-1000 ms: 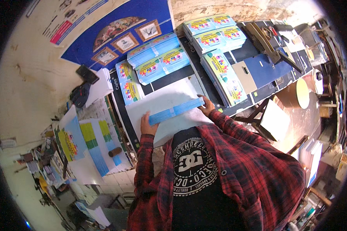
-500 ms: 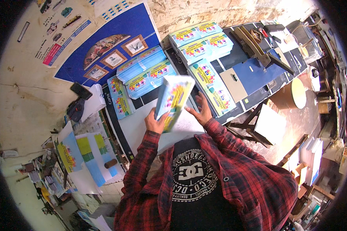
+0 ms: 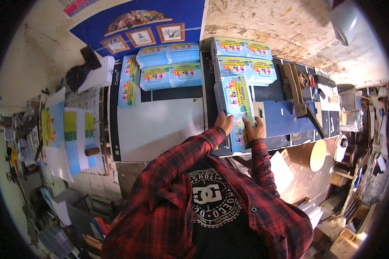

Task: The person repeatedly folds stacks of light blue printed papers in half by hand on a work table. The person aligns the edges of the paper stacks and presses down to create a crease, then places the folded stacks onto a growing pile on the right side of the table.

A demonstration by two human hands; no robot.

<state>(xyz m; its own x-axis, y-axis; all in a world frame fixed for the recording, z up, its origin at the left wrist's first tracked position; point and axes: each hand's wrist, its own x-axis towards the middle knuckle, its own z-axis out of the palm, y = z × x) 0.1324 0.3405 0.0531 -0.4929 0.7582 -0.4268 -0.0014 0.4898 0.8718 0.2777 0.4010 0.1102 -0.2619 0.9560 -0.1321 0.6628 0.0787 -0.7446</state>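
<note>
A long stack of light-blue printed booklets [image 3: 236, 97] with colourful cartoon covers lies lengthwise on the dark bench. My left hand [image 3: 224, 122] presses its left edge, fingers closed against the side. On the opposite edge, my right hand [image 3: 255, 128] grips with the thumb on top and the fingers down the side. Behind this stack stand taller piles of the same booklets [image 3: 245, 64]. More booklet stacks [image 3: 171, 77] sit to the left against the blue poster, and a thin one [image 3: 128, 80] lies at their left end.
A pale board [image 3: 160, 127] covers the left part of the bench. Right of my hands is a lever paper cutter [image 3: 294, 93] on a blue base [image 3: 281, 118]. A round brown tub [image 3: 314, 155] stands below the bench's right edge. Printed sheets [image 3: 69, 140] lie at the left.
My hands have come down to the right, from holding a bundle of booklets in the air over the pale board to holding booklets on the right-hand stack. The view has turned.
</note>
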